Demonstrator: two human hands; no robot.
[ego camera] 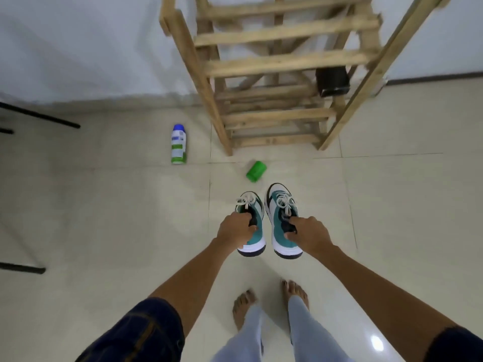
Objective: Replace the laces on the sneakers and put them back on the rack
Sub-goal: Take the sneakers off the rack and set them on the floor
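The left hand (234, 227) grips the left sneaker (251, 223) at its collar, fingers curled into the opening. The right hand (307, 235) holds the right sneaker (282, 220) the same way. Both shoes hang side by side, close together above the floor (104, 218), toes toward the rack (274, 74). Their white laces (285, 202) look already tied.

The sneakers seem light, with a soft upper and a stiff sole, so I think the collar is a safe place to hold. The rack stands well ahead; its wooden slats have gaps, and a black box (332, 81) sits on one shelf at the right. A green cap (256, 171) lies on the floor between shoes and rack, and a spray can (178, 144) stands further left.
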